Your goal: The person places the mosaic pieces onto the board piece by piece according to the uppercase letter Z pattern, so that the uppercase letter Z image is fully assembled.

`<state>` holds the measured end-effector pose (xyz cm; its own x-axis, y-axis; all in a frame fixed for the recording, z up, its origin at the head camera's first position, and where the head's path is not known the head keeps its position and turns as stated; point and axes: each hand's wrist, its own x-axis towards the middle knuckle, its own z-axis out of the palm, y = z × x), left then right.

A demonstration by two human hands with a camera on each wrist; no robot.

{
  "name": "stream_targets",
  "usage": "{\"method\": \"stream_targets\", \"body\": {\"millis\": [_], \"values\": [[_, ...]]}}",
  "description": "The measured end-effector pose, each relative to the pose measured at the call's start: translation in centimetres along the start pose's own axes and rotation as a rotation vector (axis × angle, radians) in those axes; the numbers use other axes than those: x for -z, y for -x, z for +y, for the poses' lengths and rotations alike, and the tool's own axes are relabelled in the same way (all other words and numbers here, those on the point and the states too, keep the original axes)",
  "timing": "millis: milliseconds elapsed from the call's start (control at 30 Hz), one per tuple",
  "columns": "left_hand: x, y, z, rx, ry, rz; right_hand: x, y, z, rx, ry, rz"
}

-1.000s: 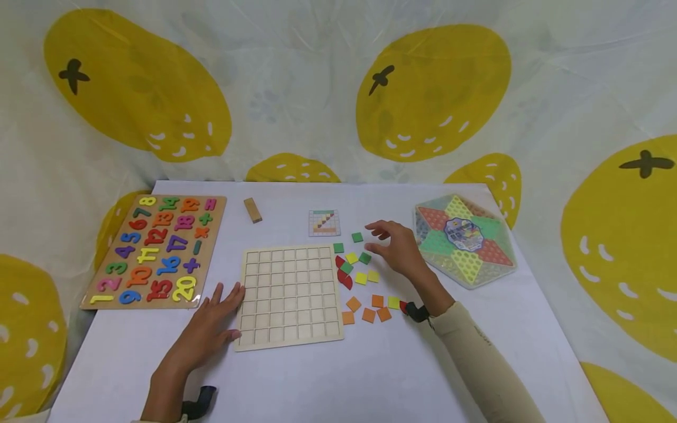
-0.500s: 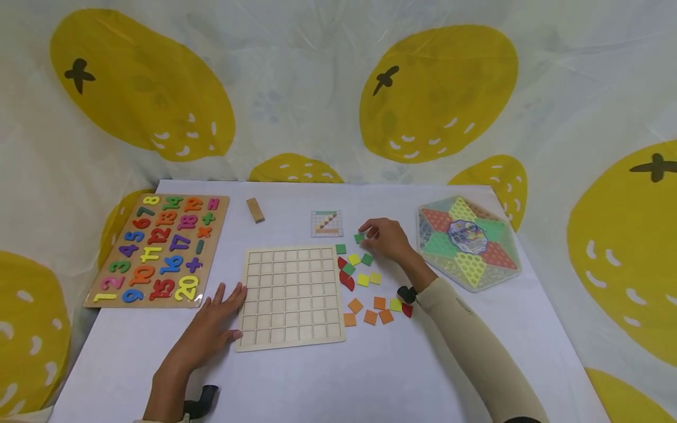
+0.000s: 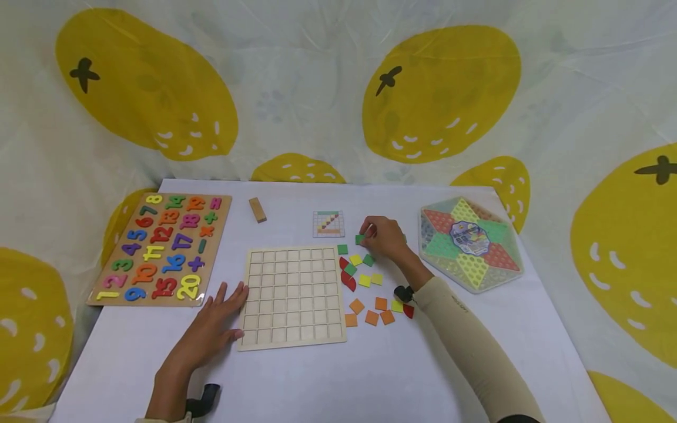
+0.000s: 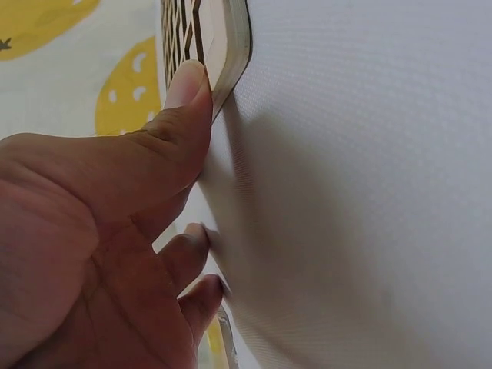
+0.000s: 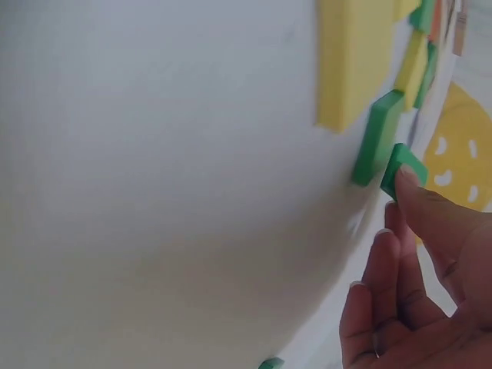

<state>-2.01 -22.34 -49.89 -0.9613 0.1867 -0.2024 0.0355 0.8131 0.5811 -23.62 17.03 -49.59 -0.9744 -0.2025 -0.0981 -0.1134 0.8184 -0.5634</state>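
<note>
A: What do we record, working from the left?

B: In the head view we note the number board [image 3: 208,258], then the left hand [image 3: 211,322], fingers extended and spread, touching the left edge of the grid board [image 3: 296,296].

A: Does the left wrist view add anything?

B: Yes. There we see the thumb laid over the rim near a rounded corner, and the board's thickness, which the head view does not bring out.

A: And the middle?

B: Beyond the grid board lie the wooden block [image 3: 257,210] and the picture card [image 3: 328,224]. The loose tiles [image 3: 365,281], green, yellow, red and orange, lie along its right side.

A: The grip on the right?

B: The right hand [image 3: 385,238] pinches a green tile [image 5: 395,162], right of the card. From the head view we find it partly covered by fingers; the right wrist view shows the thumb on its face and a second green tile [image 5: 377,140] near it. Whether the pinched tile touches the table [image 3: 402,370], we cannot tell.

A: Far right?

B: The hexagonal game board [image 3: 469,238], seen in the head view.
</note>
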Motion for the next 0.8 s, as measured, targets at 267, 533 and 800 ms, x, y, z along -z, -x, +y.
{"method": "stream_targets", "body": {"millis": [267, 533, 800], "values": [[0.1, -0.1, 0.0, 0.004, 0.008, -0.005, -0.5, 0.3, -1.9, 0.045, -0.140, 0.058], [0.0, -0.2, 0.0, 0.006, 0.016, -0.002, -2.0, 0.5, -5.6, 0.104, -0.242, 0.029], [0.0, -0.2, 0.0, 0.013, 0.024, -0.003, -4.2, 0.4, -9.1, 0.223, -0.306, -0.027]]}}
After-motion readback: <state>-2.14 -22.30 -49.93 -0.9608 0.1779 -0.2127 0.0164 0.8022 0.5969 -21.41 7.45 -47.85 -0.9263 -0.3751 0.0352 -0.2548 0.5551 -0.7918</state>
